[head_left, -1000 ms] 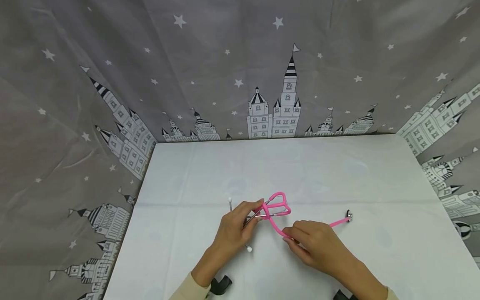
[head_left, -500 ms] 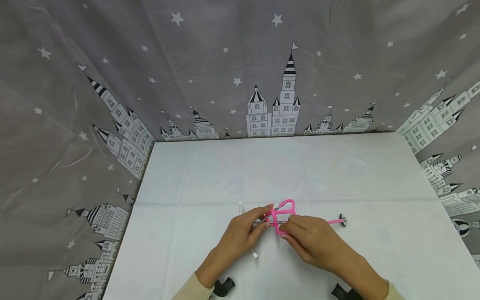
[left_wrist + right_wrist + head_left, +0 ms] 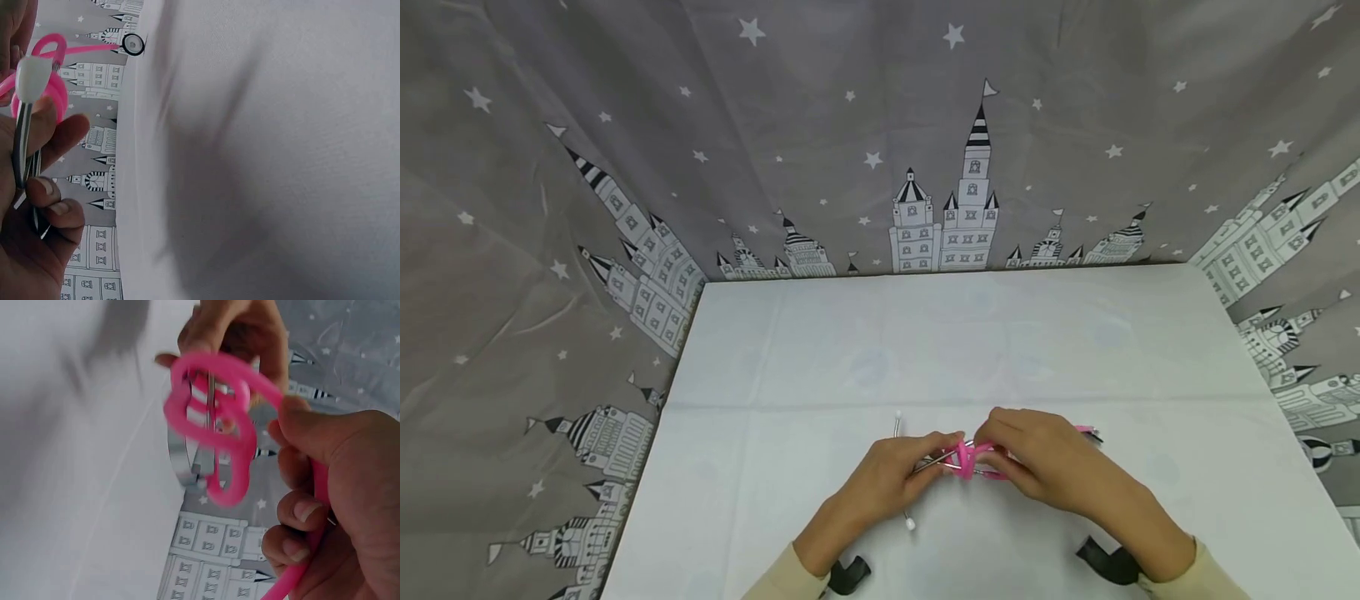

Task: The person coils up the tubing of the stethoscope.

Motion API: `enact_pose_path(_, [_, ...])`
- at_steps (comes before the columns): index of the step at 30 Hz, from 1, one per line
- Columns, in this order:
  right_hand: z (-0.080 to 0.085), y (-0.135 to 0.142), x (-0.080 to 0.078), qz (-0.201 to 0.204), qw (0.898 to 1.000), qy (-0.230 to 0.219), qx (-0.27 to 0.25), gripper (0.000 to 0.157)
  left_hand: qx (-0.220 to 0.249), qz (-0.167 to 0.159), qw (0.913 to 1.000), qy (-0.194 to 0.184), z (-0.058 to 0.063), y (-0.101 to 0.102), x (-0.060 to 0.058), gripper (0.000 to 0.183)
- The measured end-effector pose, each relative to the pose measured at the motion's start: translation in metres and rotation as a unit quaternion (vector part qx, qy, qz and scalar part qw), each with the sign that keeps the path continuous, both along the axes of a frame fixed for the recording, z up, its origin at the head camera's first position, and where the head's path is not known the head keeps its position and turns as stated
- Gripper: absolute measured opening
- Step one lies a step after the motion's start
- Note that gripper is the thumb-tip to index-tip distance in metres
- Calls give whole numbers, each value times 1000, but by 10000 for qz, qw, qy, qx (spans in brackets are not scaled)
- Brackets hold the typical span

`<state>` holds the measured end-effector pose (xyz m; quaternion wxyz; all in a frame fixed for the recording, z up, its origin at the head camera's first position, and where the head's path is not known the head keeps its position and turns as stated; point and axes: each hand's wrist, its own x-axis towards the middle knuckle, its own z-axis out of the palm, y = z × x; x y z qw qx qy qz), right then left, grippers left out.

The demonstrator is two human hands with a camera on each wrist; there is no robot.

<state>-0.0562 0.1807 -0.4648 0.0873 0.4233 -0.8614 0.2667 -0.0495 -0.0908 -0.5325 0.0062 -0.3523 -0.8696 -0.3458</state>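
Note:
A stethoscope with pink tubing is held up between both hands. My left hand grips its metal ear tubes, whose white ear tips stick out on either side of that hand. In the right wrist view, the pink tubing loops around the metal part. My right hand pinches the tubing beside these loops, and the rest runs through its curled fingers. Beyond the right hand hangs the round chest piece, mostly hidden in the head view.
Below the hands lies a white tabletop. A grey curtain printed with castles and stars surrounds the back and sides. Black straps sit near both wrists.
My right hand has carried the tubing up and around the metal tubes, then moved over the top. The loops look smaller and tighter. My left hand has shifted slightly right and down.

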Motion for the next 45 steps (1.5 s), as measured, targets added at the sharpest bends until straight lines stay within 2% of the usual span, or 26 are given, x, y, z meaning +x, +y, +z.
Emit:
enact_pose_path(6, [-3,10,-12,16,9958,-907,-136,18,73,-461,9981,-403,-2,-3,4,41])
enact_pose_path(12, [-11,17,-22,122,9839,-1697,-547,19,159,-751,9952,-607,-3,-4,9,44])
enact_pose_path(21, [-39,27,-35,196,9638,-2263,-1395,23,532,-880,9908,-877,1,1,13,43])
enact_pose_path(24, [-49,27,-34,167,9571,-2416,-1593,23,729,-942,9898,-780,2,3,14,40])
enact_pose_path(26, [-55,24,-33,146,9530,-2495,-1710,22,877,-926,9903,-544,2,3,14,38])
enact_pose_path(31, [-67,15,-26,143,9447,-2635,-1949,22,1257,-598,9903,38,3,4,12,37])
enact_pose_path(33, [-70,10,-22,122,9467,-2580,-1924,24,1367,-483,9893,158,4,3,12,39])
enact_pose_path(36, [-72,4,-15,6,9576,-2328,-1695,25,1484,-360,9878,321,5,3,11,53])
enact_pose_path(39, [-73,0,-7,-264,9719,-1944,-1303,28,1510,-276,9855,728,5,2,8,62])
enact_pose_path(42, [-74,-3,1,-512,9786,-1683,-1071,29,1541,-244,9811,1145,5,1,5,61])
enact_pose_path(45, [-74,-4,7,-531,9837,-1357,-1055,29,1599,-217,9782,1310,3,1,2,57])
